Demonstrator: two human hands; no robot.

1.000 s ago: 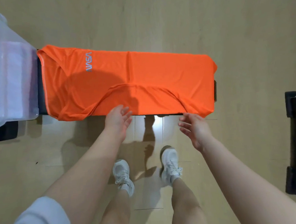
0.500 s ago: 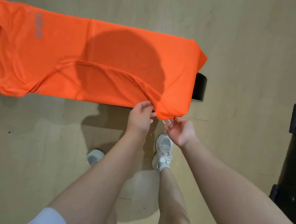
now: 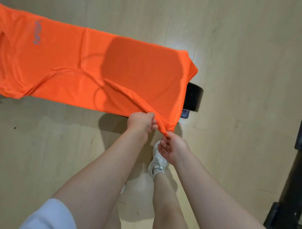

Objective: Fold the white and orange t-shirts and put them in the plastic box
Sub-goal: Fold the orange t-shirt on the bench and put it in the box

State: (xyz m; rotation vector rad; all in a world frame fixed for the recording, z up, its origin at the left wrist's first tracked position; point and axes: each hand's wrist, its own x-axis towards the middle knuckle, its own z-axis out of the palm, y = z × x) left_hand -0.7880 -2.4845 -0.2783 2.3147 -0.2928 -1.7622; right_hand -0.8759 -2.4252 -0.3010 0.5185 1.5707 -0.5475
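Here, from the head camera, the orange t-shirt [image 3: 95, 64] lies spread lengthwise along a narrow black bench [image 3: 194, 99], its grey logo towards the left end and its near right corner drooping off the bench edge towards the person. The left hand [image 3: 141, 124] has its fingers curled round the near edge of the cloth just beside that corner, and the right hand [image 3: 173, 148] pinches the very tip of the corner between thumb and fingertips, the two hands almost touching. Below them a white sneaker [image 3: 157, 162] stands on the pale wooden floor [image 3: 239, 39], and a dark frame [image 3: 297, 185] sits at the right edge. Neither the plastic box nor the white t-shirt is in view. The step in hand looks like gathering the hem end to begin folding the orange shirt. The next move probably calls for spreading the hands apart along the hem so the layers stay aligned, then carrying that end over towards the logo end without dragging the shirt off the narrow bench.
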